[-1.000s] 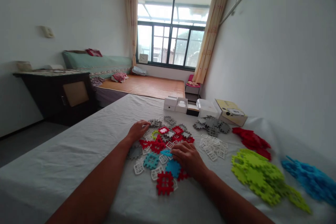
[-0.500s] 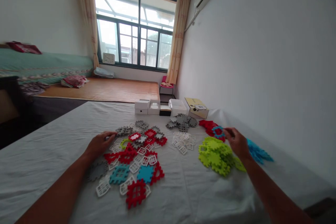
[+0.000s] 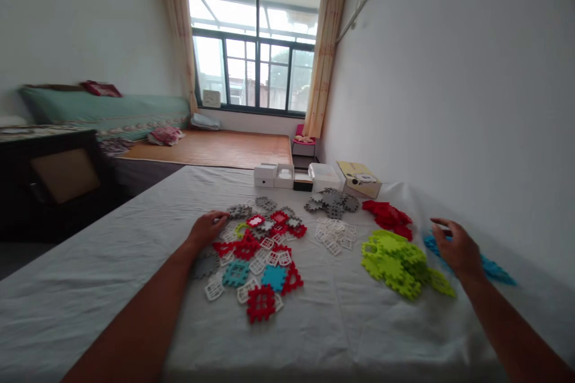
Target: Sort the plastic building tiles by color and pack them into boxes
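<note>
My left hand rests on the left edge of a mixed heap of red, white, grey and blue interlocking plastic tiles, its fingers loosely laid on the pieces. My right hand hovers over the pile of blue tiles by the wall. Its fingers are apart and nothing shows in them. To the left of that hand lie a pile of yellow-green tiles and a pile of red tiles.
A grey pile and a white pile lie mid-table on the white cloth. Small white boxes and a cardboard box line the far edge. The wall runs close on the right.
My right hand picked a blue tile from the mixed heap, carried it right past the red pile and now stands over the blue pile without it. My left hand stayed put.
</note>
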`<state>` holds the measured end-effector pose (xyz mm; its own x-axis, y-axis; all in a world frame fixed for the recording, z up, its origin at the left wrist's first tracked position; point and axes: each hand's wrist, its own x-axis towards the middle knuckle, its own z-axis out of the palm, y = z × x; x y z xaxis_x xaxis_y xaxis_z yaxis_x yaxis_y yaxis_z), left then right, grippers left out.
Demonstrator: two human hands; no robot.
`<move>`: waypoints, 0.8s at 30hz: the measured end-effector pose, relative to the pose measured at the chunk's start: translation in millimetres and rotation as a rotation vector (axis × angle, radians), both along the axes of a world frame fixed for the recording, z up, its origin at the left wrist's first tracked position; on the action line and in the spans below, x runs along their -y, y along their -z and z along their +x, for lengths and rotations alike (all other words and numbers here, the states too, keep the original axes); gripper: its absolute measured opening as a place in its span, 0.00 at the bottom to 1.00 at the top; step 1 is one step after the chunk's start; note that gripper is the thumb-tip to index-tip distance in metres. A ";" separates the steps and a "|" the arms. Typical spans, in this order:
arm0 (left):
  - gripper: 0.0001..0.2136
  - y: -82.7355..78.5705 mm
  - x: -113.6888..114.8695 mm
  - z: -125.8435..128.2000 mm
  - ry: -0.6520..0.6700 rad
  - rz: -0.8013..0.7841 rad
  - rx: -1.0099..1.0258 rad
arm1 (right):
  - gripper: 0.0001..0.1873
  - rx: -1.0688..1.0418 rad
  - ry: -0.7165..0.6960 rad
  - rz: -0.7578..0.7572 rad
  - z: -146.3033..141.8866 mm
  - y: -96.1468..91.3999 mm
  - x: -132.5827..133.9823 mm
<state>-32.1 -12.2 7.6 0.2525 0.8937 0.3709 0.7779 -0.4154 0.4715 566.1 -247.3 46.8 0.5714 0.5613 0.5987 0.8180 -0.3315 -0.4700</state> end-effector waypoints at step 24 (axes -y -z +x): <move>0.17 1.3 4.1 -2.3 0.039 0.024 0.010 | 0.17 -0.132 -0.980 -0.219 -278.1 16.3 -39.6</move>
<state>-34.4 -16.4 6.4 0.2831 0.8742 0.3945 0.7559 -0.4565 0.4692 288.1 -207.7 30.5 -0.1459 0.9086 0.3914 0.7217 0.3683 -0.5860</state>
